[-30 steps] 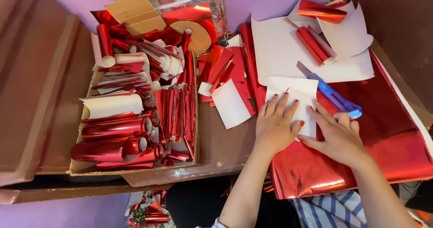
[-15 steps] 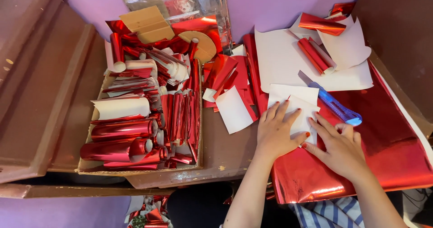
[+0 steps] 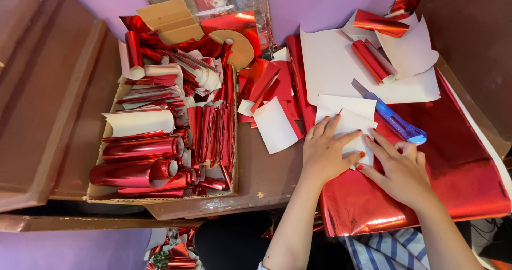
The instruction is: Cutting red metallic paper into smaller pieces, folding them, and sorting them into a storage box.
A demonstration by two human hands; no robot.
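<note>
My left hand (image 3: 326, 151) lies flat, fingers spread, pressing a small white paper piece (image 3: 349, 121) that rests on a big sheet of shiny red foil (image 3: 453, 168). My right hand (image 3: 401, 168) sits just to its right, fingers on the lower right edge of the same white piece. A blue utility knife (image 3: 397, 122) lies on the foil just beyond my right fingers, untouched. Neither hand grips anything.
A cardboard box (image 3: 160, 199) at left is packed with several rolled and folded red foil pieces. Loose red and white scraps (image 3: 274, 123) lie between box and hands. Large white sheets (image 3: 330, 67) with foil rolls (image 3: 373, 61) lie at the back right. A brown wooden ledge (image 3: 48, 104) runs along the left.
Both hands have stayed on the white piece, sliding a little across it; the view has shifted slightly. Nothing was picked up or let go.
</note>
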